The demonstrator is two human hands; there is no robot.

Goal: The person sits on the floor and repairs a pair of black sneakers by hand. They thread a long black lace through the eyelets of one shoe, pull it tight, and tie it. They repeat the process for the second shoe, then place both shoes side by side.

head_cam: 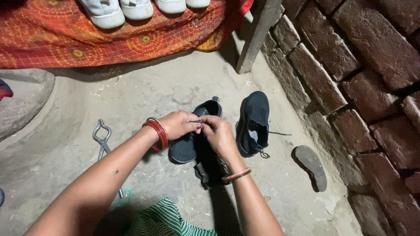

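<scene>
Two dark blue sneakers lie on the concrete floor. My left hand and my right hand meet over the left sneaker, with fingers pinched on something small and dark at its top, probably the lace or tongue. The hands hide most of that part. The right sneaker lies on its side next to them, its lace trailing loose toward the wall. Red bangles circle my left wrist, and a thinner bangle my right.
A removed insole lies near the brick wall on the right. Metal tongs rest on the floor at left. White sneakers stand on an orange patterned cloth at the top. A wooden post leans by the wall.
</scene>
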